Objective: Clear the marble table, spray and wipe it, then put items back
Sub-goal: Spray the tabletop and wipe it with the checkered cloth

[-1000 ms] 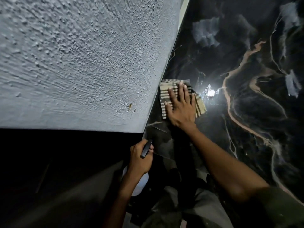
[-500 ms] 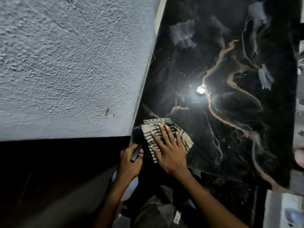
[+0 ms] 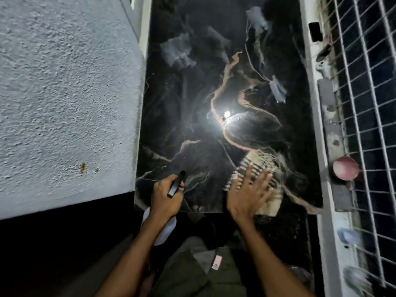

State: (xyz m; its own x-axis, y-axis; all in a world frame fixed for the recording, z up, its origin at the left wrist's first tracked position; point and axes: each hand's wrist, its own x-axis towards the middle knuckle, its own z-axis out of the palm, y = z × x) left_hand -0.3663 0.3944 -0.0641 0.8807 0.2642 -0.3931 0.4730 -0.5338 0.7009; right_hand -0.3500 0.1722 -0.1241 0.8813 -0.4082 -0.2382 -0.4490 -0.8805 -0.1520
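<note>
Hands (image 3: 249,195) — spray bottle (image 3: 162,224) nozzle forward

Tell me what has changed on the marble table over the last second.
The right hand, pressing flat on the striped cloth, swept it from the wall-side edge of the marble table across to the near corner by the window grille. The left hand kept gripping the spray bottle at the table's near edge.
</note>
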